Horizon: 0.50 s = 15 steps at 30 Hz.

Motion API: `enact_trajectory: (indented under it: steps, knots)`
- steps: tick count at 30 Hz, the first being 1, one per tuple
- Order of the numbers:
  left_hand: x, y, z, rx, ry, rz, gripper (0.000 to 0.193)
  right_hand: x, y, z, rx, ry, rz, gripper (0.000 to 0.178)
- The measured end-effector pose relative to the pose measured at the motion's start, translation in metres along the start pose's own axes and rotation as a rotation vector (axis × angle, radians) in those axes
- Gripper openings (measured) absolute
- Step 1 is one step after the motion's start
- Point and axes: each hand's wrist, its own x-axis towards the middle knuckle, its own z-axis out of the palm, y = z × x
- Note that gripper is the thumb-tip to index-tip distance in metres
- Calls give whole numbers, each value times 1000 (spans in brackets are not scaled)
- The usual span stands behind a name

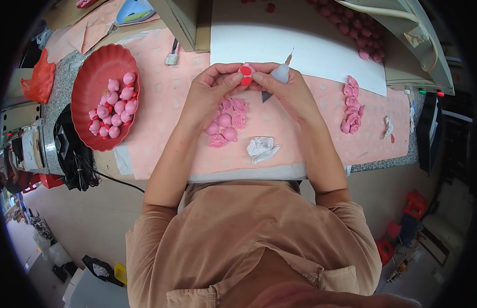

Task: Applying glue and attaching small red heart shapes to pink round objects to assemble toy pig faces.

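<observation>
Between both hands, over the table's middle, is a small pink figure part [246, 69] with two red ovals on it. My left hand [210, 91] pinches it from the left with thumb and fingers. My right hand [292, 92] grips its other side. A translucent needle-tip bottle [281, 73] is tucked in that same right hand, its thin tip pointing up and away. Just below the hands lie several pink round pieces [224, 120] and ruffled pink pieces [239, 119], partly covered by my left wrist. A crumpled white tissue [263, 149] is nearer to me.
A red scalloped bowl [80, 97] of pink-and-red pieces stands at left. More ruffled pieces [353, 110] lie at right. Under a shelf, white paper [310, 38] bears a heap of pink pieces [351, 28]. A white-tipped tool [171, 57] lies by the shelf's left post [177, 23].
</observation>
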Motion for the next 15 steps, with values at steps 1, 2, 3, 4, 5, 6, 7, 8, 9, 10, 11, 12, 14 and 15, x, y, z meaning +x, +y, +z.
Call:
enact_trajectory:
  steps: [1, 2, 3, 4, 5, 6, 7, 8, 9, 10, 11, 12, 14, 15]
  knots:
    - [0, 0, -1, 5, -17, -5, 23, 0, 0, 0, 2, 3, 2, 31]
    - [0, 0, -1, 5, -16, -9, 23, -1, -1, 0, 4, -3, 7, 31]
    - [1, 0, -1, 27, -18, 0, 23, -1, -1, 0, 7, -9, 12, 31]
    - [1, 0, -1, 49, -20, 10, 23, 0, -1, -1, 9, -8, 14, 31]
    - [0, 0, -1, 50, -19, 6, 23, 0, -1, -1, -3, -11, 24, 30]
    - [0, 1, -1, 68, -22, 14, 23, 0, -1, -2, -14, -15, 33, 28]
    - [-1, 2, -1, 86, -26, 22, 22, -1, -1, -1, -12, -14, 34, 28]
    - [-1, 1, -2, 87, -27, 22, 22, -1, -2, -1, -5, -14, 33, 28]
    - [-1, 1, -2, 96, -31, 30, 22, -2, -2, -1, 2, -15, 31, 28]
    - [-2, 1, -2, 105, -35, 39, 22, -3, -2, -1, 3, -14, 29, 28]
    - [-2, 0, -1, 106, -35, 36, 22, -2, -1, -1, 14, -16, 27, 28]
    - [-2, 0, -1, 102, -29, 38, 22, -2, -1, -1, 26, -18, 26, 28]
    - [-3, 0, 0, 99, -25, 42, 21, -1, 1, -3, 16, -19, 23, 28]
    - [-4, 1, 0, 102, -24, 43, 22, -2, 1, -3, 5, -22, 20, 28]
